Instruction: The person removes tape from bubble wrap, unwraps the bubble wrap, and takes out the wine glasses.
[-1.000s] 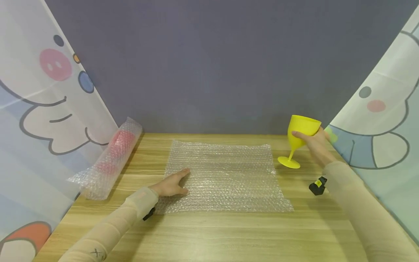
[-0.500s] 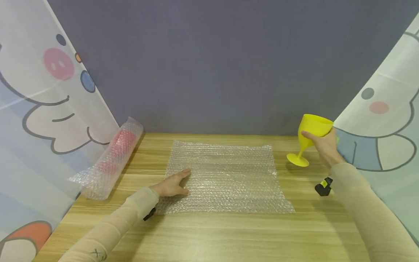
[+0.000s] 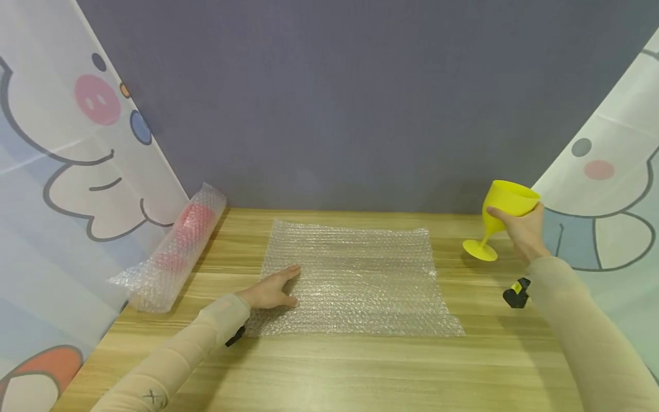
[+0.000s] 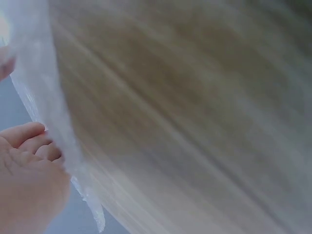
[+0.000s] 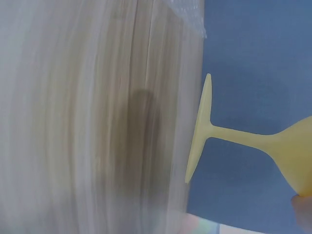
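Observation:
A yellow plastic goblet (image 3: 508,198) is in my right hand (image 3: 528,230), which grips it round the bowl with the thumb in front. The goblet leans a little; in the right wrist view its foot and stem (image 5: 239,136) show beside the table, and whether the foot touches the wood is hard to tell. Flat across the middle of the table lies a sheet of clear bubble wrap (image 3: 360,280). On its left edge rests my left hand (image 3: 269,290), thumb and fingers spread. The left wrist view shows that hand (image 4: 31,180) beside the sheet's edge.
At the left side of the wooden table (image 3: 350,372) lies a bubble-wrapped bundle (image 3: 187,234) with something pink-red inside. A grey panel (image 3: 329,103) closes the back. Printed cartoon curtains (image 3: 77,189) hang along both sides.
My right hand has carried the goblet to the right, away from the bubble wrap sheet. The left hand has stayed in place on the sheet.

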The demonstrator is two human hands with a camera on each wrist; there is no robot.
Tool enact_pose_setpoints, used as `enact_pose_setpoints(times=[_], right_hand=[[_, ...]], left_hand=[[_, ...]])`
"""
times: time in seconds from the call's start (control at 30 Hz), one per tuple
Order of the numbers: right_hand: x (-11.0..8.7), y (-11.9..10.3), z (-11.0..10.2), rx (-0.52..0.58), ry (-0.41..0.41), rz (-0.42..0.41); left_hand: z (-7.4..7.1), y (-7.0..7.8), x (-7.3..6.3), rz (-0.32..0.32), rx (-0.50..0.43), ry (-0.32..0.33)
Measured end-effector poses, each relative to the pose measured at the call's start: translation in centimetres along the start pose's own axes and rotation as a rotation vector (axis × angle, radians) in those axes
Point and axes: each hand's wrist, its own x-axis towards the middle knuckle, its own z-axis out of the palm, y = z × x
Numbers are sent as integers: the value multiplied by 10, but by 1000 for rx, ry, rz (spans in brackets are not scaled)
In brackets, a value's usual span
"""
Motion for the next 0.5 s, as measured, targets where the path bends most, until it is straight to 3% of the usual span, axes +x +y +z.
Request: enact_pose_setpoints(times=[0.5], right_hand=[[9,14,-21,-73,26,93]], left_hand=[[0,1,0,6,12,6]])
